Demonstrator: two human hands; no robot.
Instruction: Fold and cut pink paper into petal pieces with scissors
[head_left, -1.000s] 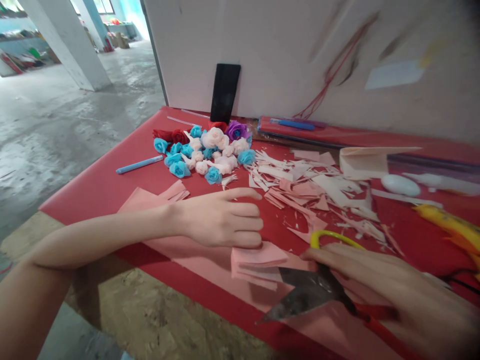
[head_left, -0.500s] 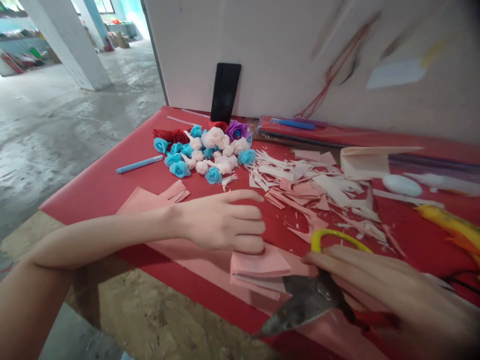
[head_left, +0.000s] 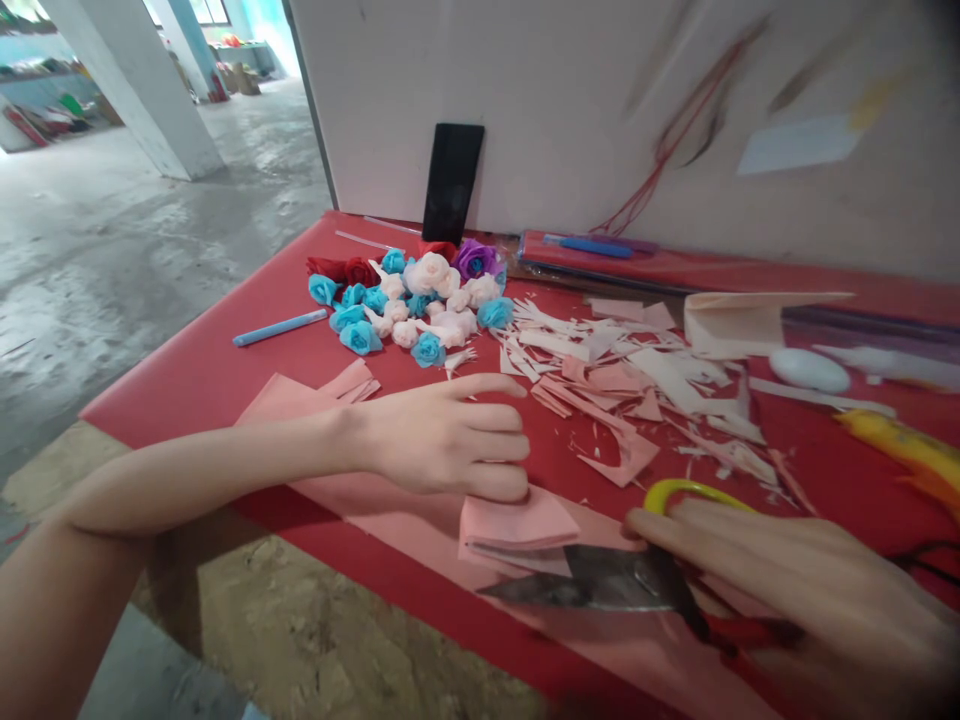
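Scissors (head_left: 622,582) with dark metal blades and yellow and red handles are in my right hand (head_left: 795,570), its fingers through the handles. One blade lies at the near right edge of a folded stack of pink paper (head_left: 521,522); the other passes below it, slightly apart. My left hand (head_left: 450,440) is closed, its curled fingers gripping the stack's upper left edge; the thumb is hidden. Beneath both hands stretches a larger pink sheet (head_left: 375,515) on the red table covering (head_left: 300,550).
Blue, pale pink, red and purple paper flowers (head_left: 420,300) lie beyond my left hand. Paper scraps (head_left: 600,350) spread to their right. A blue pen (head_left: 279,328) lies at left. A black phone (head_left: 454,180) leans on the white board (head_left: 562,100). A yellow tool (head_left: 896,445) lies at right.
The scissor blades have come closer together, the lower blade swinging up towards the stack. My right hand has shifted slightly right. My left hand stays on the paper.
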